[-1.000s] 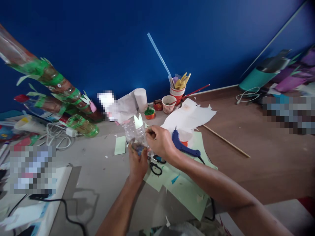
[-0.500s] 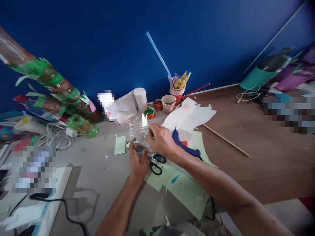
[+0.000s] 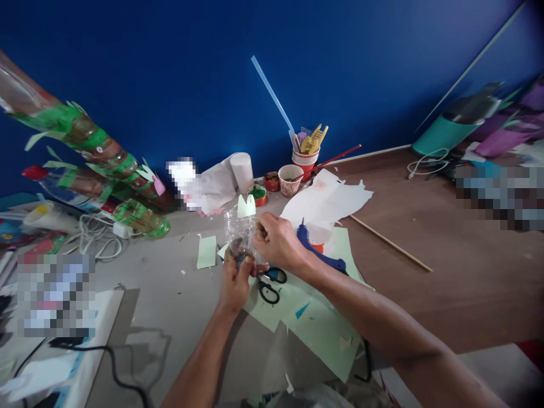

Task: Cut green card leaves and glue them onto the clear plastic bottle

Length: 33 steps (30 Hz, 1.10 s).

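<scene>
My left hand [image 3: 237, 276] is wrapped round the lower part of a clear plastic bottle piece [image 3: 238, 226], thumb and fingers closed on it. A pale green paper cutout with two pointed tips [image 3: 246, 205] stands up at the top of the plastic. Held against the right side of the bottle piece is my right hand [image 3: 276, 238], its fingers curled in; what they pinch is hidden. Black-handled scissors [image 3: 269, 293] lie just below the hands, partly over pale green paper [image 3: 327, 323]. Beside my right wrist rests a blue glue gun [image 3: 317, 252].
Behind the hands stand a green paint pot [image 3: 257, 195], a paper cup [image 3: 290, 180] with a red brush, and a cup of tools [image 3: 305, 158]. A wooden stick [image 3: 391, 242] lies right. Painted bottles [image 3: 102, 147] and a white cable [image 3: 96, 232] are at left.
The bottle piece has turned in my left hand, so the paper cutout now faces me more broadly and shows two tips. My right hand stays almost in place.
</scene>
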### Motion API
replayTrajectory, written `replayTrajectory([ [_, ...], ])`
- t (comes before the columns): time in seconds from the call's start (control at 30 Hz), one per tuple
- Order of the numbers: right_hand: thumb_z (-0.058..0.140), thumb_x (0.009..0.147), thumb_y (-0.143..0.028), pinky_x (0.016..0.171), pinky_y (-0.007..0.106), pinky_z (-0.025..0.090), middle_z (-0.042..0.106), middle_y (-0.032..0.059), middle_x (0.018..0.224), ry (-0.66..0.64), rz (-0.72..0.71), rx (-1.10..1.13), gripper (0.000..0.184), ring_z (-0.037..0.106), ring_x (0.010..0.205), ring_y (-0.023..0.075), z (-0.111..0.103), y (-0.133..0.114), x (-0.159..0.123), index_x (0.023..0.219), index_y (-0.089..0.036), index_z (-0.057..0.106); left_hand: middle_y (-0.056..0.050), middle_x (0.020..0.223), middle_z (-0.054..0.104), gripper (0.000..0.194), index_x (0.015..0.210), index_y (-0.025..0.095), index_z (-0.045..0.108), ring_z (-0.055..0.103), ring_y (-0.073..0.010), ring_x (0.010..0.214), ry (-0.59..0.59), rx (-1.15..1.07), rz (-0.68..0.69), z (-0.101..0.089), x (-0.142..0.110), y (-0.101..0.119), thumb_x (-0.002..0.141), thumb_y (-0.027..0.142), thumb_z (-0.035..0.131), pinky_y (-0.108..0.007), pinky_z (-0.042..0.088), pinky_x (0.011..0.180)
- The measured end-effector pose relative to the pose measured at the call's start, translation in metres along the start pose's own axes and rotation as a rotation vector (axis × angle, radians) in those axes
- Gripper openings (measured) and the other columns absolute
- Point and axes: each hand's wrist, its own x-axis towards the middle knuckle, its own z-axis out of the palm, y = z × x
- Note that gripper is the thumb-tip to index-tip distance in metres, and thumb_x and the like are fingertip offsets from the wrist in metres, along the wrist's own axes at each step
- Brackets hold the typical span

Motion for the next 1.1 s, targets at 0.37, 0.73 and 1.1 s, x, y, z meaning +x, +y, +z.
replayTrajectory([
  [0.37, 0.047, 0.067, -0.015, 0.054, 0.022, 0.035, 0.05, -0.0034, 0.055, -0.085, 0.202, 0.165, 0.009, 0.046, 0.053, 0.0108, -0.011, -0.006, 0.004, 0.062, -0.021, 0.042, 0.001, 0.078, 0.054, 0.021, 0.094, 0.019, 0.059, 0.043, -0.0055, 0.053, -0.043, -0.246, -0.056, 0.001, -0.002, 0.007, 0.081, 0.035, 0.062, -0.031, 0.057, 0.064],
  [0.73, 0.047, 0.071, -0.017, 0.055, 0.024, 0.048, 0.058, -0.0026, 0.065, -0.057, 0.439, 0.719, 0.005, 0.065, 0.054, 0.0137, -0.022, 0.007, 0.02, 0.074, -0.018, 0.05, 0.0, 0.082, 0.057, 0.021, 0.082, 0.018, 0.061, 0.044, -0.0044, 0.051, -0.01, -0.311, -0.105, 0.001, 0.002, 0.014, 0.079, 0.038, 0.064, -0.033, 0.057, 0.064],
  [1.1, 0.039, 0.071, -0.012, 0.048, 0.02, 0.041, 0.054, -0.0035, 0.056, -0.168, 0.362, 0.526, 0.019, 0.053, 0.046, 0.0082, -0.029, -0.014, 0.012, 0.07, -0.016, 0.058, 0.002, 0.083, 0.059, 0.021, 0.089, 0.022, 0.06, 0.054, -0.0088, 0.064, 0.064, -0.239, -0.006, 0.003, 0.004, 0.003, 0.082, 0.041, 0.061, -0.041, 0.052, 0.084],
])
